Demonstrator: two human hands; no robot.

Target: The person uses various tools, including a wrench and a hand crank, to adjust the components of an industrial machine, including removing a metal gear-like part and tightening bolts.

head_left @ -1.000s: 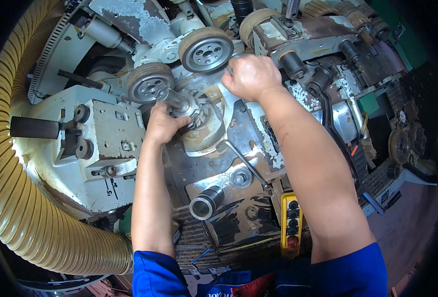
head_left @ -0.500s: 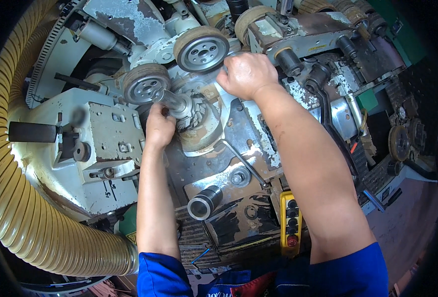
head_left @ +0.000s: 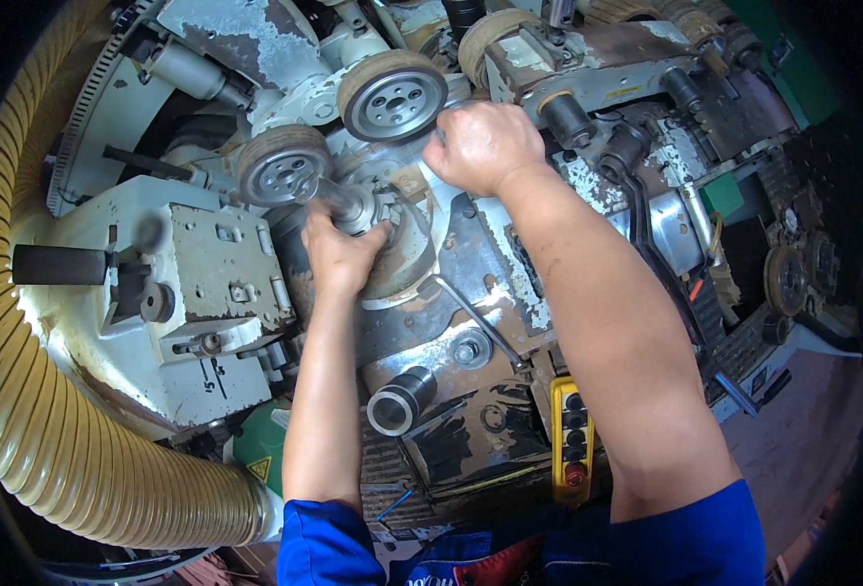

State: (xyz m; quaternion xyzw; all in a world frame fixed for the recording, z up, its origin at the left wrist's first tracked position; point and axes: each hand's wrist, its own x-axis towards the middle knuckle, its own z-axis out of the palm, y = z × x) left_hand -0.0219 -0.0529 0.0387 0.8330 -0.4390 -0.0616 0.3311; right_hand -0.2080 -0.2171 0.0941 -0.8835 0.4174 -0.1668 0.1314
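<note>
One toothed cutter sits at one o'clock from the left hand gripping it, eight o'clock from the right hand, a closed fist, contents hidden.

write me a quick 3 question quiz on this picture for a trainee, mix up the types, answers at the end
1. Short answer: Which of the person's hands is at the toothed cutter head?

2. Multiple choice: What colour is the casing of the push-button control box?
a) green
b) yellow
c) white

3. True or false: The ribbed hose runs along the left side of the picture.

Key
1. The left hand.
2. b) yellow.
3. True.
</note>
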